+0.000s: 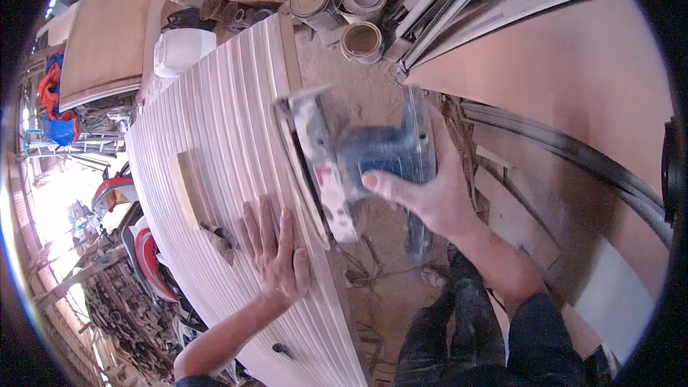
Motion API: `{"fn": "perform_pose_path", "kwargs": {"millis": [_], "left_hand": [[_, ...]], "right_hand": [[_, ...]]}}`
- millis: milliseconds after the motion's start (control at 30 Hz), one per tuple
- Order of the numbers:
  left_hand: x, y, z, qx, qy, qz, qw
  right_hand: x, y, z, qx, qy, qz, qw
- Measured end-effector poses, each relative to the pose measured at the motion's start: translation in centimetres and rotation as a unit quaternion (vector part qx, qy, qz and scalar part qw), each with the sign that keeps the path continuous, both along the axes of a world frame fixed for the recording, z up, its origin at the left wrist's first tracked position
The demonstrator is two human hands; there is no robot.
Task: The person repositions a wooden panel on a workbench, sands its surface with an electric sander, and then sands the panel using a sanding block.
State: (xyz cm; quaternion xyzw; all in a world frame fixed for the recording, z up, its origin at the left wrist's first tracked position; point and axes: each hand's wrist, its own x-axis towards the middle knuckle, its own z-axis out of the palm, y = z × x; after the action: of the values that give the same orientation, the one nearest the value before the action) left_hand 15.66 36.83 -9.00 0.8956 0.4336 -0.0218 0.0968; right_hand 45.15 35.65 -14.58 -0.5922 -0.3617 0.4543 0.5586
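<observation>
I have the sander (383, 150) in my right hand (433, 197), at the right edge of the ribbed panel (236, 129). Its pale, dusty plate faces that edge; from my view I can't confirm whether the two touch. My right thumb lies across the blue body near the handle, and the other fingers wrap round its far side, mostly hidden from me. The sander looks slightly blurred.

My left hand (278, 265) is palm down on the panel, close to the right edge and nearer to me than its middle. Its fingers are a little spread, pointing toward the far edge, and pinch nothing.

On the panel, left of that hand, I see a narrow wood block (188, 190), with a dark, ragged scrap (217, 238) at its near end. A small dark knob (281, 350) sits closer to me, toward the near end of the right edge.

Just past the far edge stands a white jug (185, 52). Three cans (362, 41) are grouped on the dusty floor (394, 294) beyond the far right corner, the nearest one open. A thin cable (369, 258) trails on the floor between the panel and my dark-trousered legs (466, 322).
</observation>
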Motion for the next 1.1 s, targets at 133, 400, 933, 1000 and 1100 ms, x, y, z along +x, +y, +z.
{"fn": "perform_pose_path", "kwargs": {"millis": [133, 400, 933, 1000, 1100], "left_hand": [[-0.2, 0.1, -0.2, 0.002, -0.004, -0.005, 1.000], [-0.2, 0.1, -0.1, 0.008, -0.004, -0.019, 1.000], [0.2, 0.1, 0.0, 0.017, -0.008, -0.027, 0.999], [0.2, 0.0, 0.1, 0.012, -0.003, -0.021, 1.000], [-0.5, -0.1, -0.2, 0.008, 0.007, -0.014, 1.000]], "right_hand": [[1.4, 4.6, 0.4, 0.031, 0.087, -0.021, 0.996], [4.3, 12.5, -0.7, 0.089, 0.041, -0.062, 0.993], [3.0, 6.7, -0.1, 0.048, -0.012, -0.012, 0.999], [1.9, 3.2, 0.5, 0.053, -0.051, -0.022, 0.997], [0.0, -2.2, 1.1, -0.009, 0.024, 0.039, 0.999]]}}
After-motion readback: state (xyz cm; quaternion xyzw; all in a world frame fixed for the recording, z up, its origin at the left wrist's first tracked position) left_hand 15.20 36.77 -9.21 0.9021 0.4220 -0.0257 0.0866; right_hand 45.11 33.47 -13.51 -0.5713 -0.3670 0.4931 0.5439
